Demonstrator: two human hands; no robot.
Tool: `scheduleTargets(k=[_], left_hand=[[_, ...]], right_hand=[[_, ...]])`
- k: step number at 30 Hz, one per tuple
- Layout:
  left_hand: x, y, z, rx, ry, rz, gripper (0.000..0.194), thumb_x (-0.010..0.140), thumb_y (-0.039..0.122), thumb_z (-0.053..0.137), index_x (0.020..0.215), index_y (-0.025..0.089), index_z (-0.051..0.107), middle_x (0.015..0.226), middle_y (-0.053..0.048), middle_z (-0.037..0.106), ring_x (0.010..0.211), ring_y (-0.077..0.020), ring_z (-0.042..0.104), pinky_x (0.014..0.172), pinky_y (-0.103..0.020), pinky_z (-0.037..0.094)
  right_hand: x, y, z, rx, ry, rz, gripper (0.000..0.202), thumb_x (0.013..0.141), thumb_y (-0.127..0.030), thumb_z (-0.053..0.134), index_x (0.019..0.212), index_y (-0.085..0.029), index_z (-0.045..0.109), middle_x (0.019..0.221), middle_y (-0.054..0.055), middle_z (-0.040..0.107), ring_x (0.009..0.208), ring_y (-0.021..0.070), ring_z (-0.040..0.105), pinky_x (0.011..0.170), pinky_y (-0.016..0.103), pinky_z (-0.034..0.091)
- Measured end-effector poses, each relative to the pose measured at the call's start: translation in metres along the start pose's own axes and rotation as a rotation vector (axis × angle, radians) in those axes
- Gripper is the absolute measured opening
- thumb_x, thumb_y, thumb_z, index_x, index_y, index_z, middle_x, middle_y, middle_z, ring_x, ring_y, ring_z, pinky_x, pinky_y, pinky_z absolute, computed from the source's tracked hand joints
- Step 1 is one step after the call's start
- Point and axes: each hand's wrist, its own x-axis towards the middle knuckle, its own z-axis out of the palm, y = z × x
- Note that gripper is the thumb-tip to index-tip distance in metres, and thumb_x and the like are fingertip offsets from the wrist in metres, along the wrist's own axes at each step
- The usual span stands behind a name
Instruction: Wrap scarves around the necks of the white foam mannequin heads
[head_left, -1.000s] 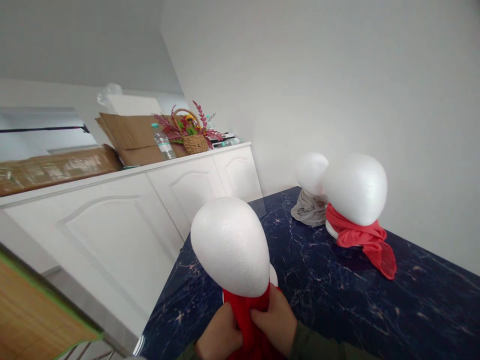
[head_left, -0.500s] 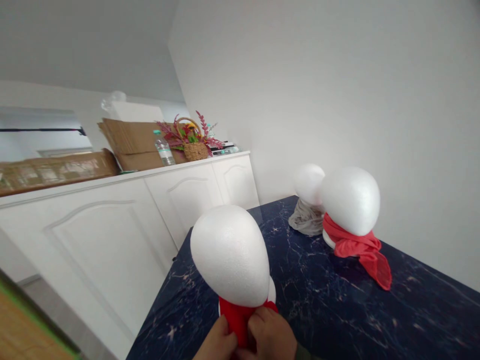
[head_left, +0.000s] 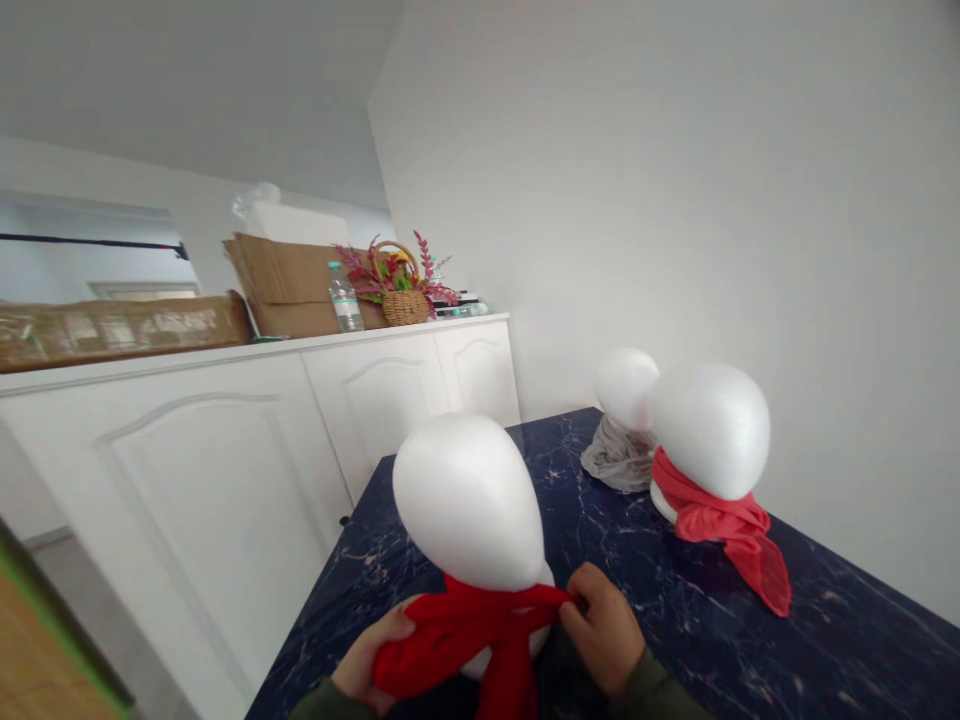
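A white foam mannequin head (head_left: 469, 500) stands on the dark table in front of me, with a red scarf (head_left: 480, 620) wrapped around its neck. My left hand (head_left: 375, 650) grips a wide, bunched part of the scarf on the left. On the right, my right hand (head_left: 604, 625) pinches another part, drawn out sideways from the neck. Between my hands the scarf crosses at the front, and one end hangs down toward the bottom of the view.
Farther right on the blue marbled table (head_left: 600, 540) stand a foam head (head_left: 712, 430) with a coral-red scarf (head_left: 727, 530) and another head (head_left: 628, 388) with a grey scarf (head_left: 619, 455). A white cabinet (head_left: 217, 480) at the left bears cardboard boxes (head_left: 289, 285), a bottle (head_left: 346, 300) and a flower basket (head_left: 405, 306).
My hands were close together at the front of the neck. Now they are spread apart to either side, with the red scarf stretched between them. The view has shifted slightly.
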Motion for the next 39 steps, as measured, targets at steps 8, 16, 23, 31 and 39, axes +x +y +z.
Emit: scheduleTargets(k=[8, 16, 23, 31, 39], left_hand=[[0.015, 0.004, -0.026, 0.17, 0.052, 0.105, 0.026, 0.058, 0.017, 0.059, 0.084, 0.013, 0.061, 0.079, -0.005, 0.068, 0.077, -0.0226, 0.063, 0.077, -0.036, 0.045], [0.029, -0.028, 0.0, 0.202, 0.155, 0.317, 0.069, 0.054, 0.025, 0.071, 0.118, 0.017, 0.046, 0.104, -0.011, 0.062, 0.097, -0.0266, 0.056, 0.09, -0.042, 0.04], [0.025, -0.04, 0.012, 0.12, 0.121, 0.311, 0.067, 0.054, 0.026, 0.071, 0.117, 0.02, 0.049, 0.104, -0.008, 0.062, 0.102, -0.027, 0.053, 0.093, -0.041, 0.038], [0.016, -0.052, 0.025, 0.132, 0.007, 0.29, 0.06, 0.054, 0.027, 0.072, 0.11, 0.02, 0.055, 0.103, -0.008, 0.063, 0.102, -0.0305, 0.053, 0.09, -0.045, 0.04], [-0.006, -0.056, 0.046, 0.423, -0.141, 0.208, 0.062, 0.057, 0.035, 0.071, 0.115, 0.027, 0.051, 0.127, -0.006, 0.044, 0.11, -0.0296, 0.047, 0.094, -0.041, 0.037]], right_hand=[[0.012, 0.016, 0.01, -0.02, -0.077, 0.014, 0.013, 0.063, -0.011, 0.044, 0.051, -0.016, 0.04, 0.064, 0.001, 0.045, 0.063, 0.0129, 0.044, 0.059, 0.024, 0.032], [0.002, 0.009, 0.02, 0.184, -0.105, 0.135, 0.026, 0.07, -0.022, 0.05, 0.095, -0.014, 0.048, 0.095, 0.009, 0.058, 0.093, 0.0209, 0.052, 0.081, 0.033, 0.038], [0.003, 0.014, 0.032, 0.677, -0.001, 0.366, 0.062, 0.062, -0.035, 0.06, 0.113, -0.013, 0.031, 0.102, 0.012, 0.056, 0.089, 0.0226, 0.056, 0.08, 0.036, 0.043], [-0.019, 0.01, 0.024, 1.333, -0.301, 0.659, 0.059, 0.054, -0.04, 0.069, 0.102, -0.017, 0.044, 0.09, 0.008, 0.06, 0.076, 0.0227, 0.06, 0.067, 0.038, 0.048], [-0.069, 0.019, -0.064, 1.34, -0.189, 0.658, 0.046, 0.068, -0.038, 0.066, 0.102, -0.016, 0.043, 0.084, 0.006, 0.062, 0.068, 0.0159, 0.061, 0.056, 0.024, 0.049]])
